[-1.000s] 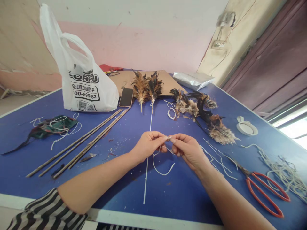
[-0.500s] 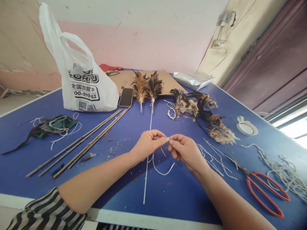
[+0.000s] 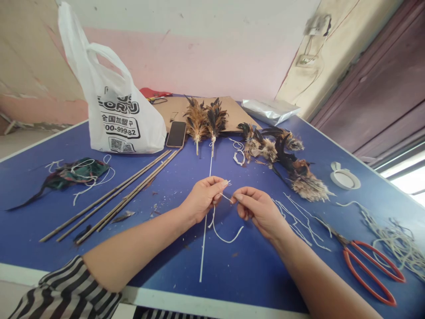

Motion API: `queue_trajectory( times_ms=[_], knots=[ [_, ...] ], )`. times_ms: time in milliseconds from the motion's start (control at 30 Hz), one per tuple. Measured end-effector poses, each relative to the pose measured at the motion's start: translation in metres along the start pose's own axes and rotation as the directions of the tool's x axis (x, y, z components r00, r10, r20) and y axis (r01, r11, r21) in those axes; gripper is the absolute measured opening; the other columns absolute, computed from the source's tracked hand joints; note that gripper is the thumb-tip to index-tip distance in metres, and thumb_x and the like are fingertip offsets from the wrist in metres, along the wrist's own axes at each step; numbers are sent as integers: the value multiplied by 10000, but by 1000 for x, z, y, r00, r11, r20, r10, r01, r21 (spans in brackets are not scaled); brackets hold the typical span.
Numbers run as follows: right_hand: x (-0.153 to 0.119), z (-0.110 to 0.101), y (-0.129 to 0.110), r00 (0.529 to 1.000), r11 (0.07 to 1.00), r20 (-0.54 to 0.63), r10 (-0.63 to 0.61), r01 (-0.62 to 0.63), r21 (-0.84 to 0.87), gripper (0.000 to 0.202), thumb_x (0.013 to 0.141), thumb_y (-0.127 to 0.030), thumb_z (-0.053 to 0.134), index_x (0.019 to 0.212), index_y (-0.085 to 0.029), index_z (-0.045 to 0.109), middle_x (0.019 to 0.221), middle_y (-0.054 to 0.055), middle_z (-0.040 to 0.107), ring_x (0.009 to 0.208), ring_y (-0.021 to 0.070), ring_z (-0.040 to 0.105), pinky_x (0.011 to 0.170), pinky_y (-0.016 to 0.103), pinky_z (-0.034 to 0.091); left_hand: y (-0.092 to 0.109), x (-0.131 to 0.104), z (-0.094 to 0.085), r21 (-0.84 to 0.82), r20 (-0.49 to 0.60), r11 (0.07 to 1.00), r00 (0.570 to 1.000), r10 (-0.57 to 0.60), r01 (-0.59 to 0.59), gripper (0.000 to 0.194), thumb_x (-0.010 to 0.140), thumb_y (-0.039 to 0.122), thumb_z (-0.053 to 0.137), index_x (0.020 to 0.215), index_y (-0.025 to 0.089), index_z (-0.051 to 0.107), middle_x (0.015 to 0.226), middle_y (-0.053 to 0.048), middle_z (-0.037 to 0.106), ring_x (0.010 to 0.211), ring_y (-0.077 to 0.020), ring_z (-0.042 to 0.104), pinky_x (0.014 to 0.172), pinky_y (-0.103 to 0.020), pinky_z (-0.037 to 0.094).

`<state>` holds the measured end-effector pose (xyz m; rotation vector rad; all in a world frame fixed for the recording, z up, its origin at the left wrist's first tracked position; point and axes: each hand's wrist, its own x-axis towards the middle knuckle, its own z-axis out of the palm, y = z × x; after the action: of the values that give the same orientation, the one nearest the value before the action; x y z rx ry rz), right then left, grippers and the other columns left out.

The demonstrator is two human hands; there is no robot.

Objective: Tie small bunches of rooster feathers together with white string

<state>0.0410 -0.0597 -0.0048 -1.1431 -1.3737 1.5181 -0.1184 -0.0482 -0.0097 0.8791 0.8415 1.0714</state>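
A white string [image 3: 227, 241] is pinched in my left hand [image 3: 206, 198], its frayed end poking out above the thumb and a long tail curving down onto the blue table. My right hand [image 3: 254, 206] pinches another part of the same string, so a short stretch runs between both hands. Beyond them lie two bundles of brown and black feathers [image 3: 197, 119] [image 3: 216, 119], each tied to a short stick. Cut lengths of white string [image 3: 294, 223] lie just right of my right hand, beside red-handled scissors [image 3: 372, 266].
Several thin bamboo sticks [image 3: 129, 195] and a dark feather bundle with string [image 3: 81, 173] lie left. A white plastic bag [image 3: 122, 110] and a phone [image 3: 176, 134] stand behind. Loose feather bunches [image 3: 299, 173], a tape roll [image 3: 345, 178] and tangled string [image 3: 398, 246] occupy the right.
My hands, earlier touching at the fingertips, have drawn slightly apart. A stretch of string now shows between them, and its frayed end shows above my left thumb.
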Motion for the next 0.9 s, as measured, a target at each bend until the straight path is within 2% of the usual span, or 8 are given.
queue_trajectory(
  times_ms=[100,333,433,500,700,900],
  knots=[
    [-1,-2,-1,999,1000,47,16,-17,27,199,739,-352,579,717,-155,606,484,-19,542,409,57,427,413,183,299,2,0,0,-19,-13,1000,1000,4,-4,247,685,356,640,735,160,497,430,82,362,370,-18,258,406,-172,178],
    [-2,0,-1,996,994,66,53,-59,93,234,677,-352,642,797,-153,608,691,28,627,449,56,454,432,194,340,3,0,1,-30,-9,999,999,31,-31,232,682,337,646,726,159,505,420,79,373,370,-19,272,403,-168,177],
    [-3,2,-1,994,996,82,75,-79,38,242,632,-323,685,784,-151,612,639,8,604,449,57,454,436,196,348,2,-1,1,-19,11,998,999,53,-53,231,680,342,647,727,158,515,423,78,377,372,-20,273,404,-168,185],
    [-3,3,-1,997,998,62,53,-55,30,203,649,-327,673,723,-150,606,569,-12,569,432,53,435,427,192,332,2,-1,0,3,27,998,998,63,-63,236,681,356,643,738,159,527,422,78,373,374,-23,279,405,-168,193],
    [-3,7,-2,998,985,-66,2,10,172,197,670,-333,663,680,-154,584,456,-36,501,415,61,409,419,196,305,3,-4,3,104,60,990,994,87,-93,255,674,381,643,750,159,543,423,76,382,381,-31,301,407,-172,211],
    [-4,12,-1,995,969,-103,-8,33,245,183,663,-300,675,734,-159,582,444,-39,518,408,68,436,423,202,333,4,-6,5,172,74,978,991,109,-120,260,679,389,632,746,152,549,468,65,417,400,-30,307,406,-176,213]
  ],
)
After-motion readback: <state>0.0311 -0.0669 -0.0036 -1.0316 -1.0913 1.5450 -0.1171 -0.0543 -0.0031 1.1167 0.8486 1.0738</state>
